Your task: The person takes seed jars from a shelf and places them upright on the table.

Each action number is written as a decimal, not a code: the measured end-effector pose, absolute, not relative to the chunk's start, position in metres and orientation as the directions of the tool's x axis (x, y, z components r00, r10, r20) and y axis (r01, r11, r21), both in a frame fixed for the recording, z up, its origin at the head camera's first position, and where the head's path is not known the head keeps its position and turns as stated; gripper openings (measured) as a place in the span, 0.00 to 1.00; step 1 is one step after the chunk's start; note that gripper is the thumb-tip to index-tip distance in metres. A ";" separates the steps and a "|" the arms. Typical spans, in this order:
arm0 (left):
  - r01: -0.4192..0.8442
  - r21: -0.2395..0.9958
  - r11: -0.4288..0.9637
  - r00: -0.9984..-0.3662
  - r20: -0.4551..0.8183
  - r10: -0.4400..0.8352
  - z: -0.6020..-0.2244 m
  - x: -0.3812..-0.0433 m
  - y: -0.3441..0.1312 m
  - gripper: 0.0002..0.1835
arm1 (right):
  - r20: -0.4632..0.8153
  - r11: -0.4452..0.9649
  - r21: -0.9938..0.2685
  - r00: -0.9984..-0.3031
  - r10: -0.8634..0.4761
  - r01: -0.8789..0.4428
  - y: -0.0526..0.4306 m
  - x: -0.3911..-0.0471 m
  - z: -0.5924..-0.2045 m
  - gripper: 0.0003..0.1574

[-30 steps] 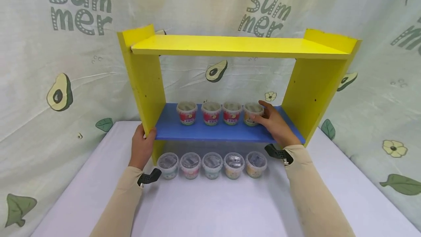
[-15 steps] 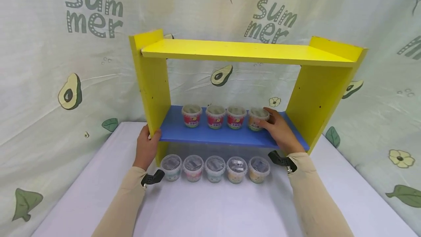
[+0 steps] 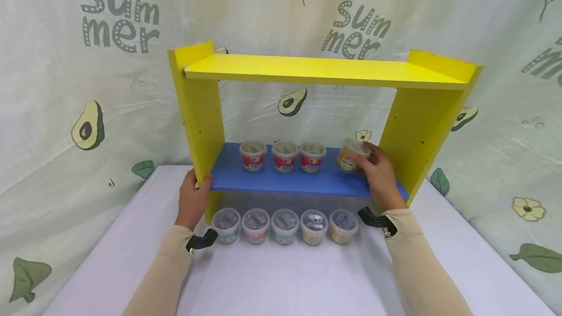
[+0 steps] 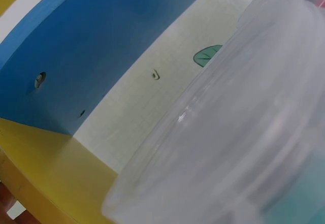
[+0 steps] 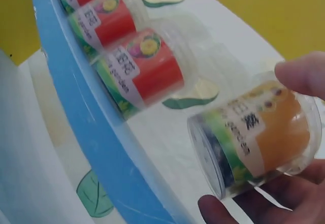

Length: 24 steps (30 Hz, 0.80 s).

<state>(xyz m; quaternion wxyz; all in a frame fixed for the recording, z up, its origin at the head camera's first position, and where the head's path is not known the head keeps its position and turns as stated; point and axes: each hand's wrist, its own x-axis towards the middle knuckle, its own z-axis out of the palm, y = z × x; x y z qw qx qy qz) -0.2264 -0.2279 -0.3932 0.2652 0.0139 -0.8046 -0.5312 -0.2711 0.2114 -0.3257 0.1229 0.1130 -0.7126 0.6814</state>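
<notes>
Pinched between the thumb and fingers of my right hand is a small clear plastic tub with an orange label. It tilts over the right part of the blue shelf board, its base facing left in the right wrist view. Three red-labelled tubs stand upright in a row to its left, with a gap between. My left hand grips the front edge of the yellow side panel, thumb near the blue board's left corner. Only bits of its fingers show in the left wrist view.
A yellow top board spans above the tubs, and a yellow right panel stands beside my right hand. Below, several lidded tubs line up on the white table. A patterned cloth hangs behind.
The orange-labelled tub has moved right, away from the red-labelled row, and has tipped in my right hand. My left hand keeps its hold on the side panel. The head view has shifted slightly.
</notes>
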 end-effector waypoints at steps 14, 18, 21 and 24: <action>0.251 0.862 0.439 -0.861 0.407 -0.306 -0.393 -0.228 -0.225 0.28 | 0.418 0.100 -0.906 -0.907 0.050 -0.412 0.230 -0.219 -0.334 0.39; 0.239 0.865 0.441 -0.855 0.403 -0.327 -0.393 -0.227 -0.226 0.28 | 0.420 0.144 -0.901 -0.906 0.053 -0.410 0.233 -0.212 -0.333 0.39; 0.230 0.868 0.439 -0.853 0.397 -0.339 -0.393 -0.226 -0.227 0.28 | 0.417 0.181 -0.898 -0.908 0.049 -0.402 0.236 -0.208 -0.332 0.39; 0.231 0.871 0.434 -0.858 0.393 -0.331 -0.394 -0.226 -0.226 0.28 | 0.407 0.232 -0.892 -0.912 0.044 -0.387 0.242 -0.202 -0.334 0.40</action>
